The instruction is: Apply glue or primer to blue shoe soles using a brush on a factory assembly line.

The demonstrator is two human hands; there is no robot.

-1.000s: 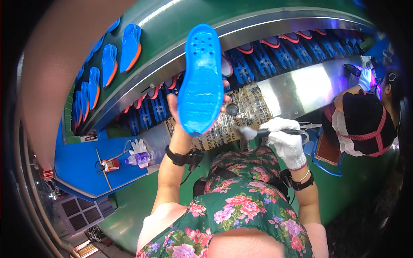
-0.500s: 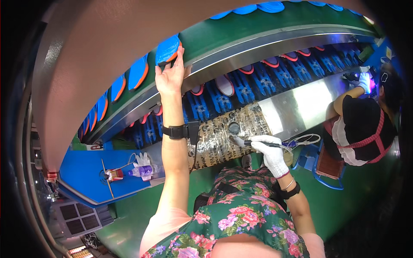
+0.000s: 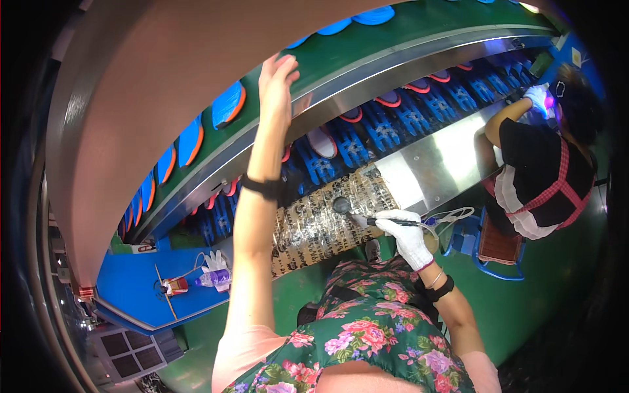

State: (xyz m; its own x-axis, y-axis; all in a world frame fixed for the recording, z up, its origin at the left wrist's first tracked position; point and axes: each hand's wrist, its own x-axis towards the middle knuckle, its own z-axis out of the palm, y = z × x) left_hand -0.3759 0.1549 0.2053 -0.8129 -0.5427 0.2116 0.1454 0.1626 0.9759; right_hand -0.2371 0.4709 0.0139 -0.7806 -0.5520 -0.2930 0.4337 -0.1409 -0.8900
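Note:
My bare left hand (image 3: pixel 276 85) is raised over the green upper conveyor belt (image 3: pixel 341 49), its fingers loosely stretched and nothing visible in them. The nearest blue shoe sole (image 3: pixel 228 105) with an orange rim lies to its left, apart from it. In a white knit glove, my right hand (image 3: pixel 403 236) grips a brush (image 3: pixel 377 223) with a dark handle, and a clear tube runs behind it. The brush's tip hovers by a small dark round dish (image 3: pixel 341 205) on the tape-covered ledge (image 3: pixel 314 229).
Blue holders (image 3: pixel 354 150), some bearing pink-rimmed shoe parts (image 3: pixel 322 142), line the lower conveyor. On the right a co-worker (image 3: pixel 537 170) in a dark top works under violet light. A purple-labelled bottle (image 3: pixel 213 278) and white glove lie on the blue table (image 3: pixel 141 281). A chair (image 3: pixel 501 242) stands right.
My left hand has let go of a blue sole and come away from it; that sole now lies further left. My right hand keeps the brush near the dish. The view has shifted slightly.

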